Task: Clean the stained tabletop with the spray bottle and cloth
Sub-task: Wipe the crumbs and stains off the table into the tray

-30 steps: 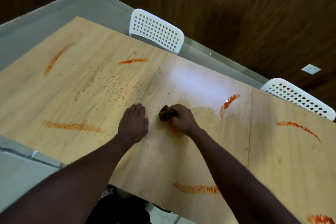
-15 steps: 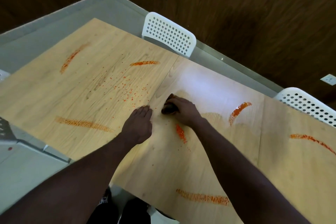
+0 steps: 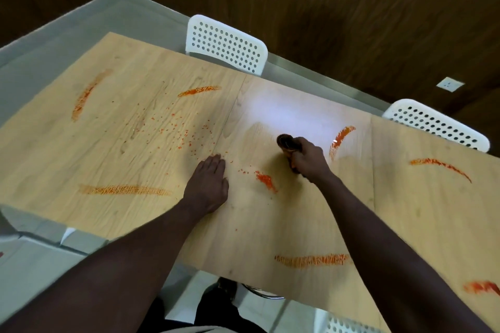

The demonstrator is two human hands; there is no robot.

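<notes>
While I watch from the head camera, I log the following. Surface [image 3: 140, 159]: pale wood-grain panels, stained orange-red. Left hand [image 3: 207, 186]: flat, palm down, fingers together and extended, gripping nothing, resting on the surface near its middle. Right hand [image 3: 307, 161]: closed around a dark bunched cloth [image 3: 286, 143], which sticks out at the far side of the fist and meets the surface. Small orange smear [image 3: 265, 178]: between the two hands, just left of the right wrist, with crumbs trailing left. Speckled orange flecks [image 3: 184, 138]: scattered beyond the left hand. Long streaks: one far left [image 3: 85, 94], one far centre [image 3: 198, 90], one near left [image 3: 124, 190], one right of the cloth [image 3: 341, 138], one far right [image 3: 441, 166], one near centre [image 3: 311, 260]. Two white perforated chairs [image 3: 227, 44] [image 3: 435, 124] stand at the far edge. I see no spray bottle in view.
</notes>
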